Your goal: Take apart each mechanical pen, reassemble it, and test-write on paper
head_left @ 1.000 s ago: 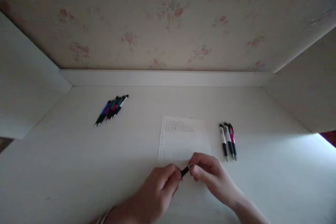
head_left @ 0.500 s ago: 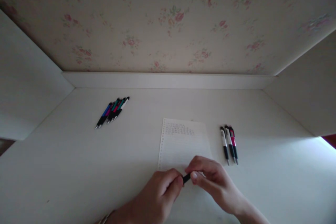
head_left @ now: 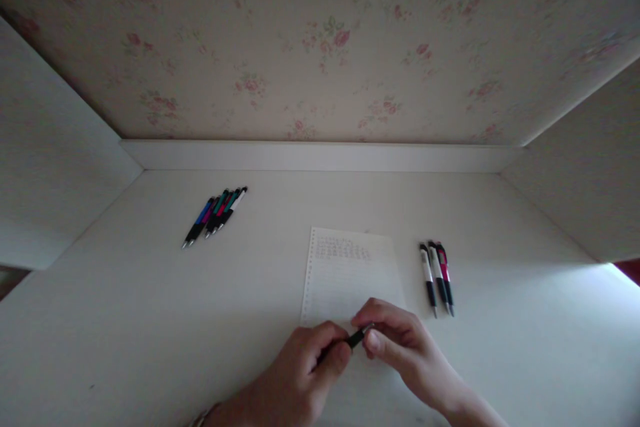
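My left hand (head_left: 300,373) and my right hand (head_left: 400,347) meet low in the middle of the view, both pinched on one dark pen (head_left: 356,339) held between them. The pen lies slanted, its metal tip end at my right fingertips. Only a short black piece of it shows between the fingers. The hands hover over the near edge of a white lined sheet of paper (head_left: 350,267) with faint writing near its top.
Several pens with coloured barrels (head_left: 215,213) lie bunched at the back left of the white table (head_left: 125,320). Three pens (head_left: 437,277) lie side by side right of the sheet. White side panels and a floral back wall (head_left: 320,47) enclose the desk.
The two hands stayed together on the pen. The pen turned a little between the fingers, and more of its black barrel shows by the left hand. The view shifted slightly.
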Demonstrator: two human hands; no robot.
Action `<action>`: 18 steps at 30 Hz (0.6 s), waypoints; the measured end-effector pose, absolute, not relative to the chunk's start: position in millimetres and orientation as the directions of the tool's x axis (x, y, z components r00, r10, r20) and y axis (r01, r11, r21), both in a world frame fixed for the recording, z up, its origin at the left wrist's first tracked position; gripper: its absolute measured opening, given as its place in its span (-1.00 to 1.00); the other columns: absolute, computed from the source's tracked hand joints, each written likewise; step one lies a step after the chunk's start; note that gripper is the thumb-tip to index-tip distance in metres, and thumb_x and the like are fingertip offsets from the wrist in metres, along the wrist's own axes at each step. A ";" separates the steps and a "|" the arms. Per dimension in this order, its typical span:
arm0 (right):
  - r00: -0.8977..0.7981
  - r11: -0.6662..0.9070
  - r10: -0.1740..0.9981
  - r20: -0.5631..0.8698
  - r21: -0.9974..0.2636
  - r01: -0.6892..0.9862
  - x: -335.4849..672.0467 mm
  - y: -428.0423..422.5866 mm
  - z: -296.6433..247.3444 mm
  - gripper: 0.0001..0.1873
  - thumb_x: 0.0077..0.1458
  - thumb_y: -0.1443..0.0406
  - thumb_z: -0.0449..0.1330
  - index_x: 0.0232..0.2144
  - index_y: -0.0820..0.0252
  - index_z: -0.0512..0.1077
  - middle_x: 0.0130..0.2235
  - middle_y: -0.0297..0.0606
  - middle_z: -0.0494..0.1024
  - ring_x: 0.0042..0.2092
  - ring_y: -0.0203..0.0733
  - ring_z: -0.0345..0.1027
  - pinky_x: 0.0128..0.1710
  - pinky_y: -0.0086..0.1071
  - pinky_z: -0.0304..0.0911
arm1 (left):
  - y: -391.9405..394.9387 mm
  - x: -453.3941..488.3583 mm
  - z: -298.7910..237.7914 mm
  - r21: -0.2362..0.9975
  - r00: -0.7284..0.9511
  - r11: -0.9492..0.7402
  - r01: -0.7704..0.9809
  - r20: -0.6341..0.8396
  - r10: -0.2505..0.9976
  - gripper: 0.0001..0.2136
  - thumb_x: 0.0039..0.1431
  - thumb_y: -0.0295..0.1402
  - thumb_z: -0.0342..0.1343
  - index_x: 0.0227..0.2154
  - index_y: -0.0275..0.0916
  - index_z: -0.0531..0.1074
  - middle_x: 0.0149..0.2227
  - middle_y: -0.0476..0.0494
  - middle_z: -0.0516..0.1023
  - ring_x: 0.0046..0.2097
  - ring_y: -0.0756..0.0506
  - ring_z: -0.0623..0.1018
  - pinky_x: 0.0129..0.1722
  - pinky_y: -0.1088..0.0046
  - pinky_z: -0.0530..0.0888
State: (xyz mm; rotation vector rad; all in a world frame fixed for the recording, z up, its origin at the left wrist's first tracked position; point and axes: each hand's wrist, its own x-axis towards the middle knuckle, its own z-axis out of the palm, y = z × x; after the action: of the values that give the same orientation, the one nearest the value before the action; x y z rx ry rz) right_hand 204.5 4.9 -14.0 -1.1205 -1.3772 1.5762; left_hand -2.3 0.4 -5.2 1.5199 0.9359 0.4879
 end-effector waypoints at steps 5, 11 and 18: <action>-0.346 -0.102 0.933 -0.101 -0.995 0.015 202.9 4.9 -11.5 -0.68 0.18 0.03 0.27 -0.36 0.12 0.66 -0.43 -0.26 0.45 -0.41 -0.27 0.32 -0.41 -0.40 0.18 | 1.1 -1.7 -6.4 0.972 0.602 0.049 0.231 -0.182 0.777 -0.68 0.42 -0.18 -0.09 -0.29 -0.28 0.44 -0.50 0.07 0.22 -0.45 0.02 0.24 -0.42 0.49 0.18; -0.152 -0.185 0.971 -0.187 -0.982 0.025 195.9 3.4 -12.3 -0.59 0.09 0.01 0.33 -0.59 0.18 0.57 -0.51 -0.30 0.41 -0.43 -0.26 0.28 -0.42 -0.39 0.15 | -0.8 1.1 -11.4 0.969 0.551 0.098 0.225 -0.209 0.808 -0.72 0.38 -0.21 0.00 -0.38 -0.27 0.41 -0.52 0.07 0.24 -0.46 0.03 0.23 -0.46 0.50 0.16; 0.065 -0.207 0.975 -0.212 -0.975 -0.074 207.3 9.2 -17.4 -0.55 0.15 -0.07 0.24 -0.46 0.18 0.54 -0.57 -0.37 0.32 -0.48 -0.25 0.16 -0.46 -0.35 0.09 | -0.5 1.4 -3.9 0.959 0.609 0.127 0.252 -0.259 0.750 -0.58 0.41 -0.02 -0.14 -0.24 -0.29 0.43 -0.48 -0.01 0.38 -0.44 0.01 0.35 -0.42 0.50 0.24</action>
State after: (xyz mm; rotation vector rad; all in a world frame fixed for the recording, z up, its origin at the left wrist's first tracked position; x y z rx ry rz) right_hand 207.3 9.2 -17.4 -1.3449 -0.9987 1.3376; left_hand 1.4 -0.5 -3.9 1.4412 0.9064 0.4457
